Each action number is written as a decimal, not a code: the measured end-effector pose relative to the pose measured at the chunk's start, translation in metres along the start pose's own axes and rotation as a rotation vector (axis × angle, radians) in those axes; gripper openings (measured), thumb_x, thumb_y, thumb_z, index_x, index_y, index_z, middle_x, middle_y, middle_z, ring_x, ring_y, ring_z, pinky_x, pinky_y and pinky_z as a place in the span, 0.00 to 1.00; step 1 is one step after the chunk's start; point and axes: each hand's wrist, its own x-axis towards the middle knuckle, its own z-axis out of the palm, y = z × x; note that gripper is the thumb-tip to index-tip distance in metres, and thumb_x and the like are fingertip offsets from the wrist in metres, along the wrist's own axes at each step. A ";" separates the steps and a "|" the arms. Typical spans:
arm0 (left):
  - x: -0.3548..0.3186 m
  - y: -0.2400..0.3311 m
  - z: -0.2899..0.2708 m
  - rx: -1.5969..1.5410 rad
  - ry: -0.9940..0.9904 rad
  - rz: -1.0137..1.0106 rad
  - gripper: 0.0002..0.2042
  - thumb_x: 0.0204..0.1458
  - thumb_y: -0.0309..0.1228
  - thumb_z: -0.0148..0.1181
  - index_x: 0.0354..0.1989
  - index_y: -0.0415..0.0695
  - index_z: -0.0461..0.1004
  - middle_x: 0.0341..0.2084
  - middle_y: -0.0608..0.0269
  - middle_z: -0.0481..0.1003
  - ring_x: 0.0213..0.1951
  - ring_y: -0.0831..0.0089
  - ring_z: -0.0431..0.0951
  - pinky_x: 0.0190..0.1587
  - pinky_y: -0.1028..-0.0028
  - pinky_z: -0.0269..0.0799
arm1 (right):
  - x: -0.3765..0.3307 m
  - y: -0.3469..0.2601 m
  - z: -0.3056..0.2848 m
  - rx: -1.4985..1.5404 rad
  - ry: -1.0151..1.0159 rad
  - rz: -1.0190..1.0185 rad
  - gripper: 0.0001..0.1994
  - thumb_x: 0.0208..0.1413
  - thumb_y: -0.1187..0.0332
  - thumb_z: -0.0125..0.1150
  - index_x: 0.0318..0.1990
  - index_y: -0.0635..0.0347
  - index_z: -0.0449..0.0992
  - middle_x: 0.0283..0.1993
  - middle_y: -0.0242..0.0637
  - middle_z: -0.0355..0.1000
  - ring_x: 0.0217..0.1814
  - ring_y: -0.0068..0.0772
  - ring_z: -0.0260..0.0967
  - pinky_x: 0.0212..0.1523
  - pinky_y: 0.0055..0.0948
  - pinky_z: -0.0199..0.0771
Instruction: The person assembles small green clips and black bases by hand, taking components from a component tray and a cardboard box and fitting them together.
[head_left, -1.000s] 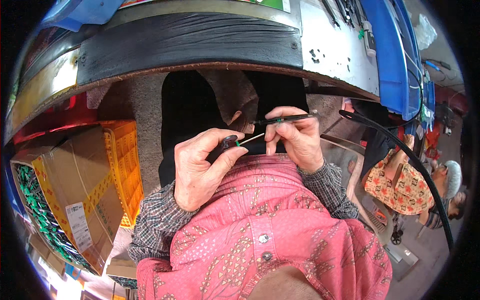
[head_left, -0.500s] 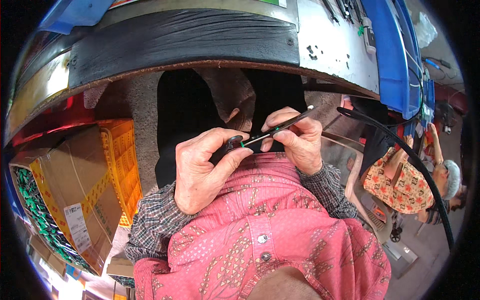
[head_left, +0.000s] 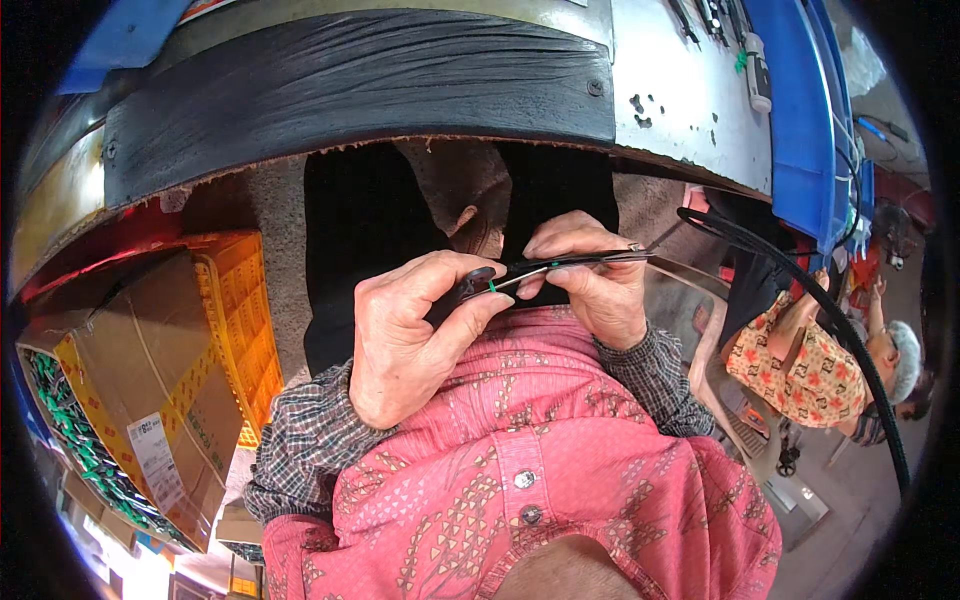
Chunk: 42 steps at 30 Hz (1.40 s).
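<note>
Head view: left hand (head_left: 405, 340) pinches a small black part (head_left: 470, 287) with a thin green-tipped wire (head_left: 515, 280) sticking out, right hand (head_left: 590, 285) clamps slim black pliers (head_left: 585, 260) just beside it; I'd keep both braced against the belly, tool in line with the wire

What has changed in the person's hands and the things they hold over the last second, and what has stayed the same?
The thin dark tool in the right hand tilted up at its right end, then levelled again, its tip now at the small dark part pinched in the left hand. Both hands kept their grip and stayed close to the chest; the cardboard boxes did not move.
</note>
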 end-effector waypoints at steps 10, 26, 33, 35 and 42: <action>0.006 -0.003 0.001 -0.025 -0.028 -0.011 0.08 0.46 0.20 0.63 0.36 0.36 0.77 0.28 0.57 0.78 0.32 0.75 0.78 0.35 0.78 0.72 | 0.003 -0.001 -0.006 -0.073 -0.068 -0.040 0.10 0.50 0.84 0.58 0.41 0.72 0.76 0.43 0.48 0.69 0.38 0.37 0.76 0.40 0.29 0.81; 0.004 -0.009 0.001 -0.040 -0.032 0.045 0.08 0.49 0.21 0.62 0.38 0.36 0.76 0.21 0.71 0.71 0.22 0.87 0.67 0.25 0.84 0.62 | 0.003 -0.002 -0.003 -0.114 -0.069 -0.054 0.10 0.49 0.86 0.58 0.40 0.73 0.76 0.42 0.48 0.70 0.38 0.36 0.75 0.39 0.28 0.81; 0.003 -0.009 0.000 0.003 -0.024 0.085 0.08 0.48 0.20 0.63 0.38 0.37 0.77 0.21 0.70 0.72 0.22 0.87 0.68 0.25 0.84 0.63 | 0.001 -0.001 -0.002 -0.151 -0.070 -0.059 0.10 0.49 0.86 0.58 0.40 0.72 0.76 0.41 0.48 0.70 0.38 0.35 0.75 0.37 0.28 0.81; 0.003 -0.009 0.000 0.006 -0.021 0.090 0.08 0.48 0.20 0.63 0.38 0.37 0.77 0.21 0.69 0.72 0.22 0.86 0.69 0.25 0.84 0.63 | 0.001 -0.003 -0.001 -0.122 -0.068 -0.048 0.10 0.49 0.86 0.58 0.40 0.72 0.76 0.41 0.48 0.70 0.38 0.35 0.75 0.37 0.28 0.81; 0.000 -0.007 -0.002 -0.008 -0.022 0.094 0.08 0.48 0.20 0.63 0.38 0.37 0.77 0.21 0.68 0.73 0.22 0.85 0.69 0.25 0.83 0.64 | -0.001 -0.003 0.000 -0.139 -0.067 -0.047 0.09 0.49 0.85 0.58 0.40 0.72 0.77 0.42 0.48 0.70 0.38 0.35 0.75 0.37 0.28 0.82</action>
